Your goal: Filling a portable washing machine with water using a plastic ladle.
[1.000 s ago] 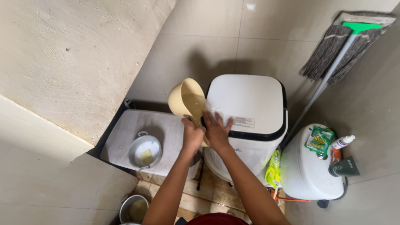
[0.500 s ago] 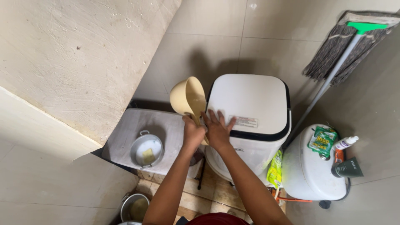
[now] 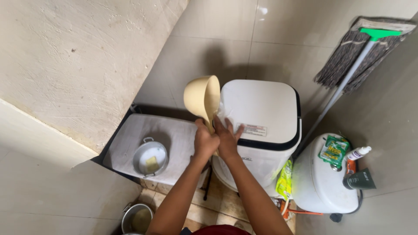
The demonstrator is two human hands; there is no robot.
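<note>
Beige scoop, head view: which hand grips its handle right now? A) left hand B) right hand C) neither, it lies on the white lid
A: the left hand is closed around the beige scoop's handle, while the right hand lies flat against the white machine.

You see a green sachet (image 3: 333, 150) on the white drum lid (image 3: 311, 182), a yellow-green pouch (image 3: 285, 180) beside it, and a rectangular white label (image 3: 254, 129) at the washer lid's (image 3: 265, 109) front edge.
</note>
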